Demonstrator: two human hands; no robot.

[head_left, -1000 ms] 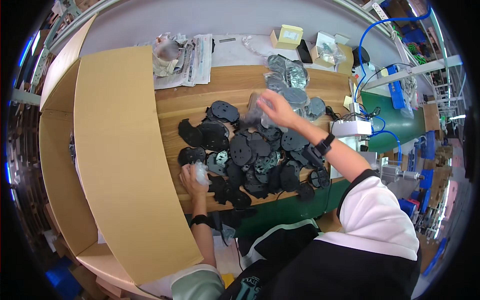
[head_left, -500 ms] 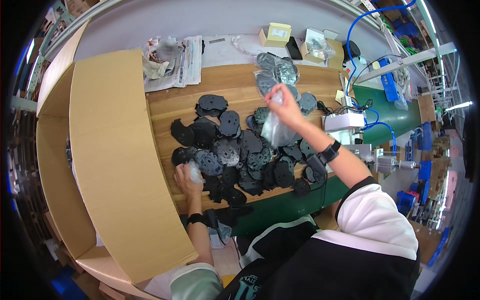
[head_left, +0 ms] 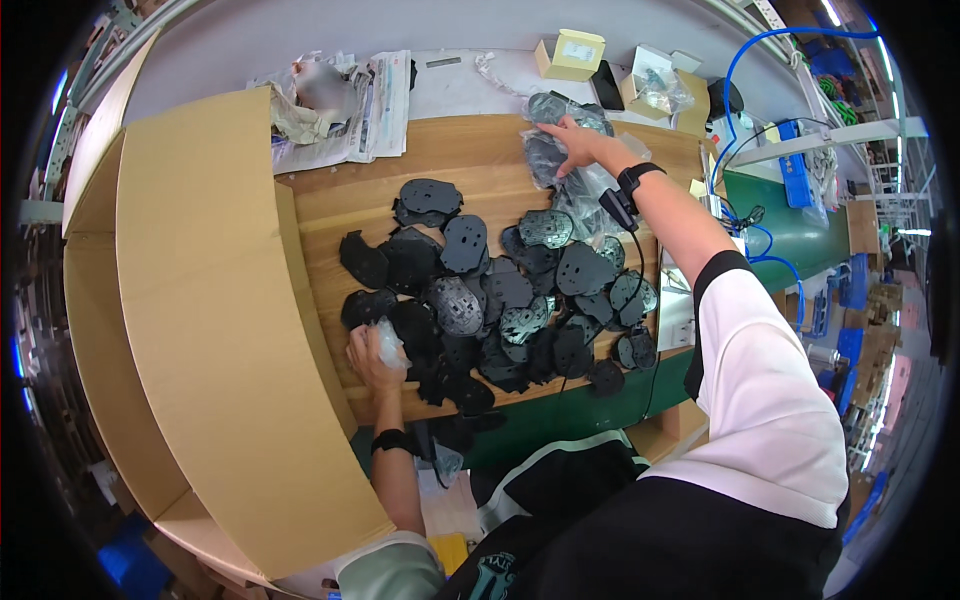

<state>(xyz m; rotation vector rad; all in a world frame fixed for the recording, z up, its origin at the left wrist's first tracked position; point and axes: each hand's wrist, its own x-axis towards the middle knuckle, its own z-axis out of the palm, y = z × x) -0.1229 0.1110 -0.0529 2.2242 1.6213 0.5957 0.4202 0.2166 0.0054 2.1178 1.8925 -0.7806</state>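
Across the wooden tabletop lies a loose pile of black, rounded flat plastic parts (head_left: pixel 505 290) with small holes. At the pile's left edge my left hand (head_left: pixel 372 362) is closed around a crumpled clear plastic bag (head_left: pixel 388 345). My right hand (head_left: pixel 585 145) reaches to the far side, over clear plastic bags (head_left: pixel 545 165) with dark rounded parts in or under them. Its index finger and thumb are stretched apart, and its other fingers are partly hidden. Below that palm lies more clear film (head_left: pixel 590 195).
A large open cardboard box (head_left: pixel 205 300) stands along the left side. Newspapers (head_left: pixel 380 105) with crumpled paper lie at the back left. Small cartons (head_left: pixel 570 55) and a dark flat device (head_left: pixel 606 86) sit at the back. Blue tubing (head_left: pixel 735 75) hangs at the right.
My right hand has moved away from me, from above the pile to the far bags. The clear bag it gripped has left its fingers, which have spread. My left hand stays put.
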